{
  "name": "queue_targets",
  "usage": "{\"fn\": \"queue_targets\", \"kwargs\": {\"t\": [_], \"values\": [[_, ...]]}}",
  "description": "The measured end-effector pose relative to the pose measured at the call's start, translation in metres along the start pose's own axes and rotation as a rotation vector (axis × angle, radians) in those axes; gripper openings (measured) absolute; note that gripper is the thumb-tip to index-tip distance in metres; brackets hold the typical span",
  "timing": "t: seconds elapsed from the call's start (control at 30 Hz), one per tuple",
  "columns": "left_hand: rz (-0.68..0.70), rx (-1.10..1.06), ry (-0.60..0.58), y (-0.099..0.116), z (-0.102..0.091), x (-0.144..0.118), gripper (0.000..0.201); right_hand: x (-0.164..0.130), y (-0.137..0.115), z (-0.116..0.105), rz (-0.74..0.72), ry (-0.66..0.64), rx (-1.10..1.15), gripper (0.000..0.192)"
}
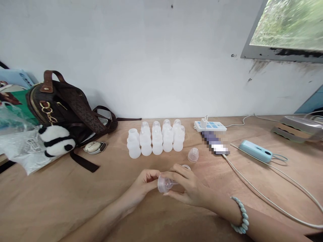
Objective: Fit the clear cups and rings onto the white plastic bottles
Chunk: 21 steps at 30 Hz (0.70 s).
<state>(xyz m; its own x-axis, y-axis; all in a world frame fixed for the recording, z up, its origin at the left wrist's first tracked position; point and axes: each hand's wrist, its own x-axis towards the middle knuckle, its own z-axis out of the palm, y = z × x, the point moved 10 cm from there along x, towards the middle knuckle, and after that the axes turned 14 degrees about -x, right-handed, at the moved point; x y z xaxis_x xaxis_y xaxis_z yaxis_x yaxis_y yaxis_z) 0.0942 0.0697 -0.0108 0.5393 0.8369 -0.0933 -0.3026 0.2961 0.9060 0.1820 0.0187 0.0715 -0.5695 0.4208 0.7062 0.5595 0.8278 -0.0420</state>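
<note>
Low in the frame's centre, the left hand [145,181] and right hand [188,188] pinch a clear cap assembly [165,184] together; seemingly mid-fitting; next needs steady alignment near the loose dome [193,155].

Partly hidden and cut-off things
The right hand [188,188] is covering most of the clear cap [164,184]; a pixelated patch [215,143] is blurring something beside the power strip [210,126].
</note>
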Motion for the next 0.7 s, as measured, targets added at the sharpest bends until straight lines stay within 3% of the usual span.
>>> {"fn": "queue_targets", "kwargs": {"t": [0.37,0.7], "values": [[0.018,0.028,-0.114,0.016,0.015,-0.003,0.029,-0.001,-0.005,-0.011,-0.022,0.078,0.097,0.034],[0.040,0.132,-0.127,0.016,0.008,0.000,0.032,-0.001,0.024,0.005,0.304,-0.014,0.465,0.039]]}}
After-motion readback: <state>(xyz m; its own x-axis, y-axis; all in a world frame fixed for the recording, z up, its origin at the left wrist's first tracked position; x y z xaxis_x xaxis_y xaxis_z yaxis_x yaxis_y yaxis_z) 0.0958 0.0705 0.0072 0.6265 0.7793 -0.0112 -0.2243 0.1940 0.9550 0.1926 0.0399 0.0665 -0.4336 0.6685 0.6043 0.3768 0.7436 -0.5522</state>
